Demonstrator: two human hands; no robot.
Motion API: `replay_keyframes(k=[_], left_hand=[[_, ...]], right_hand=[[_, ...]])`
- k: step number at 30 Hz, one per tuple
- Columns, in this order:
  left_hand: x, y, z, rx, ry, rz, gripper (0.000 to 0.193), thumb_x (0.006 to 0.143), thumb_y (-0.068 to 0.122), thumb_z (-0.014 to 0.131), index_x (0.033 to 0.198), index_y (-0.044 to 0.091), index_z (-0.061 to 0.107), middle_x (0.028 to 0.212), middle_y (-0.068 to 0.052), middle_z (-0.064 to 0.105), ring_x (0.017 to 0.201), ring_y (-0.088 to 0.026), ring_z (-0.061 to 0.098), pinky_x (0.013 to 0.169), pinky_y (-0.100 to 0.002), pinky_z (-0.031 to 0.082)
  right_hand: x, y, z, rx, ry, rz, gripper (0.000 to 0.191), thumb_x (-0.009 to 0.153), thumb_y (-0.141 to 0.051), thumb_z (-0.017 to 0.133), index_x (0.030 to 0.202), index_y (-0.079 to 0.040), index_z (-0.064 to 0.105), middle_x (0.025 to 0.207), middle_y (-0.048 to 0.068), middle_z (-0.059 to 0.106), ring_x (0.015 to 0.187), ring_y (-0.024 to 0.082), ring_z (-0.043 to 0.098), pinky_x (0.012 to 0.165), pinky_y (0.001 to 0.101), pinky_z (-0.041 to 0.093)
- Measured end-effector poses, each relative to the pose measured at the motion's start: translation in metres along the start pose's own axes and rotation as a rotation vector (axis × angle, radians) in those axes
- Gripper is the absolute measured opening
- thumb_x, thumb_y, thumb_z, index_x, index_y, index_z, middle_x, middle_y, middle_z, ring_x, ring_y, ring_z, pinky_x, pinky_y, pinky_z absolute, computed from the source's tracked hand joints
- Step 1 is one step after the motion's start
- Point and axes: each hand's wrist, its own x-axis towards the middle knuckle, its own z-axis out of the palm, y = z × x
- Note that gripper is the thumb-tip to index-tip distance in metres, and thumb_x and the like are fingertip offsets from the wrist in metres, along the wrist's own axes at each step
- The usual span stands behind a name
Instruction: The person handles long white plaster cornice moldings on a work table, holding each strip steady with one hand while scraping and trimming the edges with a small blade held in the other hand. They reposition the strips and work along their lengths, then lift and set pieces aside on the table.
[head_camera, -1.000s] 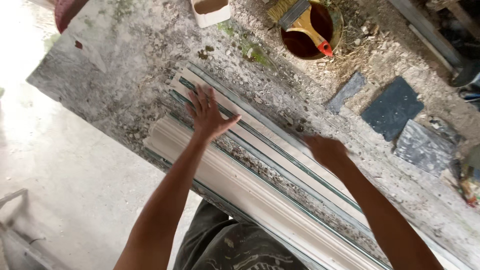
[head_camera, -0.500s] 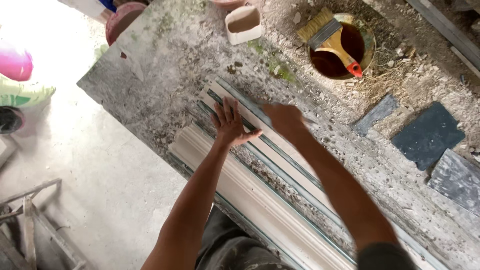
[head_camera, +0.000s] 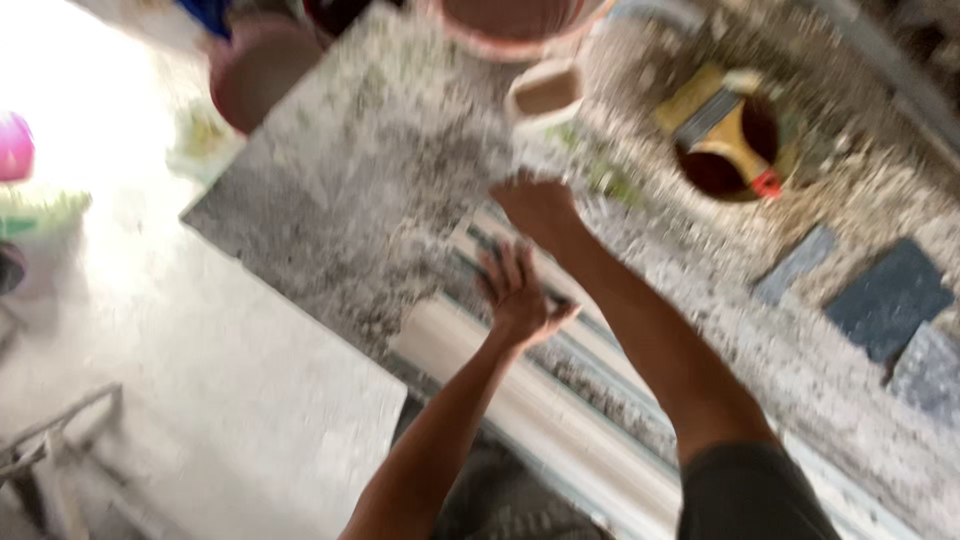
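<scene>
A person's left hand (head_camera: 517, 296) presses flat, fingers spread, on the near end of a long pale moulding (head_camera: 560, 420) that lies slantwise across a mortar-crusted tabletop (head_camera: 370, 170). The right hand (head_camera: 537, 207) reaches past it to the moulding's far end; motion blur hides whether its fingers are apart or together. Beyond the hands stand a small white cup (head_camera: 545, 93) and a round pot (head_camera: 735, 160) with a brush (head_camera: 730, 135) laid across it. Dark slabs (head_camera: 890, 295) lie to the right.
</scene>
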Motion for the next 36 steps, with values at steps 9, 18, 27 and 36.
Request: replay_keyframes(k=[9,18,27,36], left_hand=[[-0.007,0.002,-0.011,-0.017,-0.205,0.095,0.15,0.075,0.07,0.078,0.157,0.002,-0.028,0.161,-0.034,-0.034,0.143,-0.064,-0.032,0.113,-0.077,-0.012],[-0.008,0.013,-0.012,0.031,-0.349,0.012,0.154,0.074,0.069,0.08,0.155,-0.001,-0.032,0.156,-0.039,-0.039,0.138,-0.067,-0.037,0.109,-0.081,-0.013],[-0.001,0.006,0.001,0.118,-0.27,-0.01,0.165,0.066,0.075,0.083,0.153,-0.002,-0.035,0.153,-0.042,-0.041,0.135,-0.07,-0.037,0.108,-0.082,-0.01],[-0.006,0.007,0.007,0.123,-0.331,-0.022,0.166,0.066,0.075,0.083,0.15,0.002,-0.04,0.149,-0.04,-0.048,0.133,-0.067,-0.043,0.107,-0.082,-0.014]], right_hand=[[-0.15,0.05,0.035,0.405,0.402,0.323,0.049,0.095,-0.02,0.066,0.144,-0.025,0.063,0.11,0.018,0.065,0.087,0.034,0.066,0.074,0.0451,0.057],[-0.31,0.077,0.108,0.173,-0.184,0.692,0.04,0.098,-0.038,0.057,0.138,-0.036,0.058,0.097,0.012,0.066,0.084,0.029,0.066,0.07,0.0452,0.058],[-0.052,0.012,0.037,-0.016,-0.03,0.29,0.036,0.107,-0.023,0.049,0.141,-0.014,0.058,0.093,0.018,0.062,0.076,0.026,0.066,0.05,0.0369,0.061],[-0.314,0.06,0.103,0.595,0.011,0.813,0.041,0.109,-0.017,0.039,0.141,-0.032,0.06,0.116,0.004,0.072,0.061,0.023,0.059,0.054,0.0361,0.058]])
